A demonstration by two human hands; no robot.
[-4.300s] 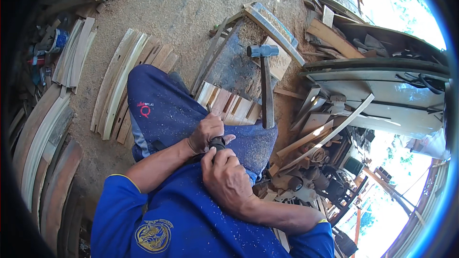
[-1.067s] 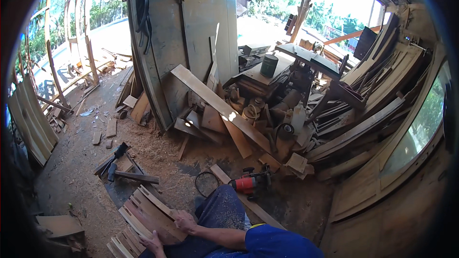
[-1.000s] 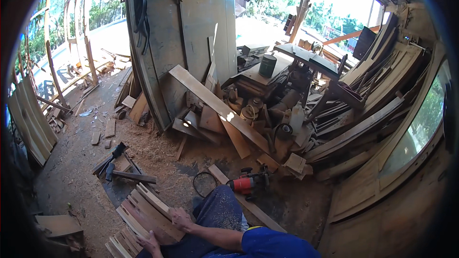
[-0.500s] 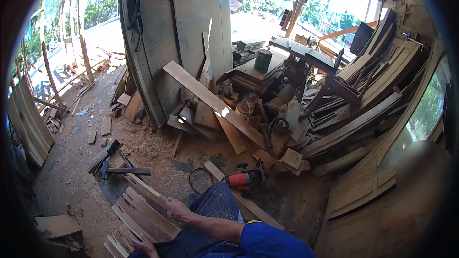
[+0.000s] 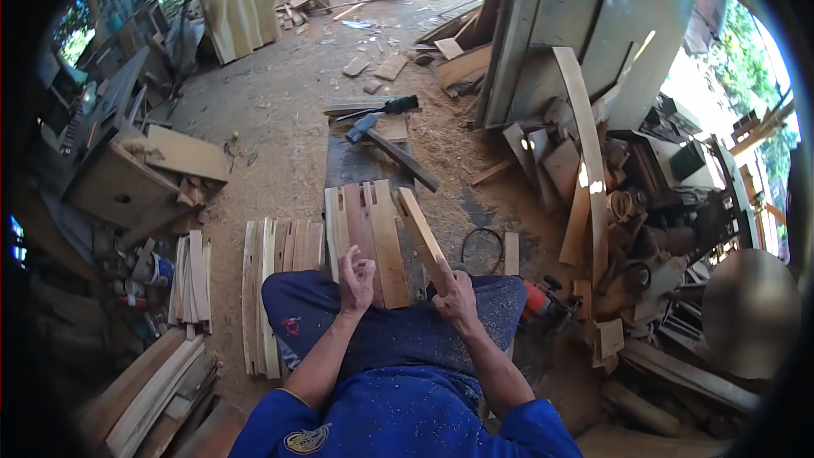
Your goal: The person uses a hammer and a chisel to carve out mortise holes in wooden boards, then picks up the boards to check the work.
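My right hand (image 5: 458,298) is closed round the near end of a narrow wooden slat (image 5: 419,227), which slants up and away to the left over my thigh. My left hand (image 5: 357,280) is raised in front of my lap with fingers loosely bent and apart, holding nothing. Just beyond it lies a row of wooden boards (image 5: 389,246), pale and reddish, with slots cut near their far ends. They rest against a dark low bench (image 5: 346,171). On that bench lies a hammer (image 5: 395,153) with a wooden handle, and behind it a dark-handled chisel-like tool (image 5: 386,108).
More slats are stacked (image 5: 263,297) to the left of my knee. A red power tool (image 5: 539,304) lies by my right knee, near a black cable loop (image 5: 482,248). Scrap wood heaps the right side around a long leaning plank (image 5: 585,144). Sawdust covers the floor (image 5: 284,131).
The view has swung left, so the boards and bench now sit in the middle. My left hand has lifted off the boards; my right hand still grips the slat.
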